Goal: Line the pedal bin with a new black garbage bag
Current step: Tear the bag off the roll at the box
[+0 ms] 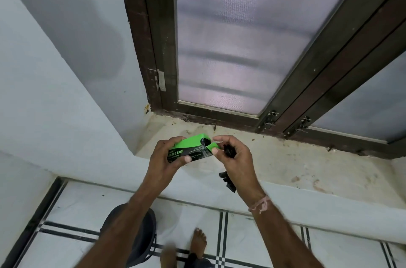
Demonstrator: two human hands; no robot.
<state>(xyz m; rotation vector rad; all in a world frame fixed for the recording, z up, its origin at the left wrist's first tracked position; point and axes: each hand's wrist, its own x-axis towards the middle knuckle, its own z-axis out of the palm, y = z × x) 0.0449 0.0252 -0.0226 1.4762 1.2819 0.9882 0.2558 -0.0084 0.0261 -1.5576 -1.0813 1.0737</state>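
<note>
My left hand [168,156] grips a green and black garbage-bag box [191,146] over the stone window sill. My right hand [234,159] holds a folded black garbage bag [228,179], which sticks out above and below the palm, while its fingertips pinch the box's open end flap. The black pedal bin [136,237] stands on the floor below my left forearm, which hides part of it. Whether the bin's lid is up I cannot tell.
The stained sill [285,164] runs under a dark wooden window frame [158,48] with mesh panes. A white wall corner [66,114] is on the left. My bare feet [197,243] are on white floor tiles with black lines, right of the bin.
</note>
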